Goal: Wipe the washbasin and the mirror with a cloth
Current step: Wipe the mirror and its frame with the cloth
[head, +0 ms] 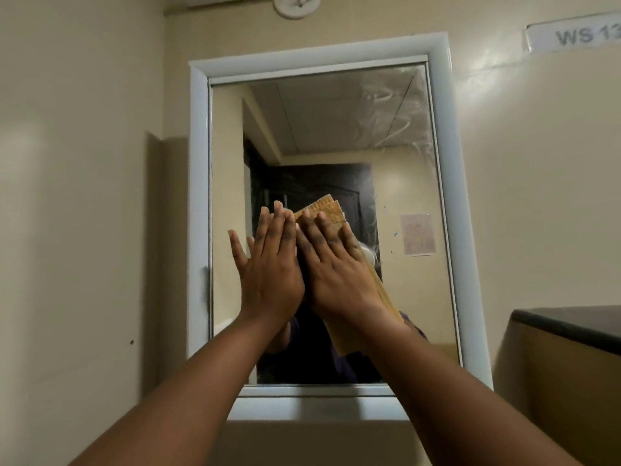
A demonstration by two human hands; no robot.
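right hand (339,274) is pressing the cloth (331,210) flat on the mirror (336,129), fingers straight; left hand (268,267) is lying open beside it, likely smudging the glass.

Single head-worn wide-angle view, positioned close in front of the wall-mounted mirror (319,213) and angled upward at it. The white frame fills the centre of the picture, its verticals leaning from the wide lens. Both forearms enter from the bottom edge, and the left hand (268,264) and right hand (336,267) sit mid-frame. A ceiling fitting (295,5) touches the top edge; a sign (574,33) occupies the upper right corner.
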